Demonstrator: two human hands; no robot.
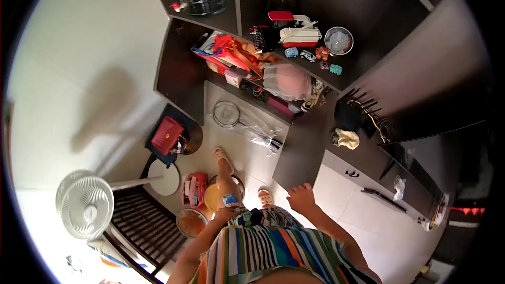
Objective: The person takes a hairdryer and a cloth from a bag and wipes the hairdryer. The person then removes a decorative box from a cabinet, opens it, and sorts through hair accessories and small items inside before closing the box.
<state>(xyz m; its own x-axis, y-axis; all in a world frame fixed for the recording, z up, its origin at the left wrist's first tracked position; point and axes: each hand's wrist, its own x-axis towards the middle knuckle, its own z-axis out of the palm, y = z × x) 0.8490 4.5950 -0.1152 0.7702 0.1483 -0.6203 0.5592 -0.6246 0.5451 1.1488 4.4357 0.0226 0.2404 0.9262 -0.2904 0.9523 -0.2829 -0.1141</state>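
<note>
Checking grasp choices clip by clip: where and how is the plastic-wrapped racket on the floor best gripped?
The racket is probably best gripped by its dark handle, the right hand coming from above: it lies flat, with that narrow end nearest the hand and the round head farther.

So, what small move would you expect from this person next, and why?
Probably a short step forward with the right foot: the left foot is planted well ahead of it, and the right hand is at the near end of the low cabinet, perhaps for balance, though contact is unclear.
</note>
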